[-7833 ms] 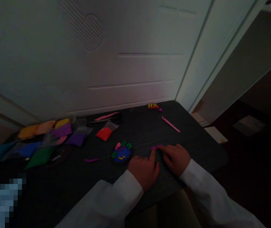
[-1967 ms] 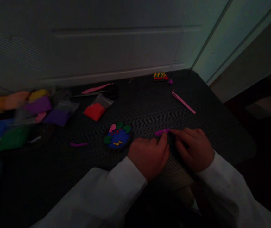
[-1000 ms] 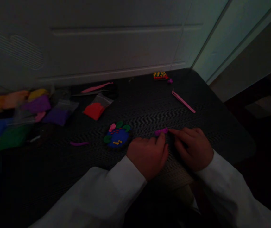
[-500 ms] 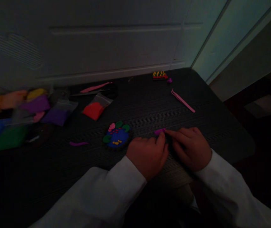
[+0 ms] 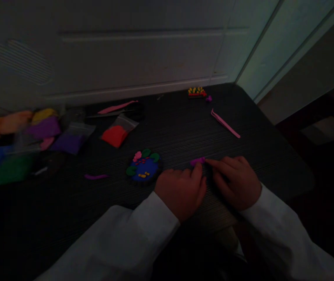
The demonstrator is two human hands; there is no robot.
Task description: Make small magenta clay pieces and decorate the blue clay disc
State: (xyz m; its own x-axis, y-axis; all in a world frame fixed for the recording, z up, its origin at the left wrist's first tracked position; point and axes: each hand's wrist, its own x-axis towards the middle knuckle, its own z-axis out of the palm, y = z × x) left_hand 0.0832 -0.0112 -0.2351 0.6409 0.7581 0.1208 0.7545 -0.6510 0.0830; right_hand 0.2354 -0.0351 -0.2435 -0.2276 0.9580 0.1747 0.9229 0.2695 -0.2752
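Observation:
A small magenta clay piece (image 5: 198, 161) lies on the dark wood-grain table (image 5: 178, 132), just above my hands. The tip of my left hand's (image 5: 181, 199) index finger touches its lower edge, and the index fingertip of my right hand (image 5: 235, 183) meets its right end. Whether either hand grips it is too dim to tell. To the left of my left hand sits a round clay picture (image 5: 143, 168), blue with green leaves and pink flowers.
Pink tweezers (image 5: 225, 124) lie at the back right, near a small yellow-and-red clay piece (image 5: 196, 92). A magenta clay strip (image 5: 96, 176), a pink clay tool (image 5: 117, 106) and a bag of red clay (image 5: 114, 136) lie left, beside several coloured clay bags (image 5: 42, 128).
My hands stay at the magenta clay with little movement. The view has tilted down since the oldest frame, and the picture has grown darker.

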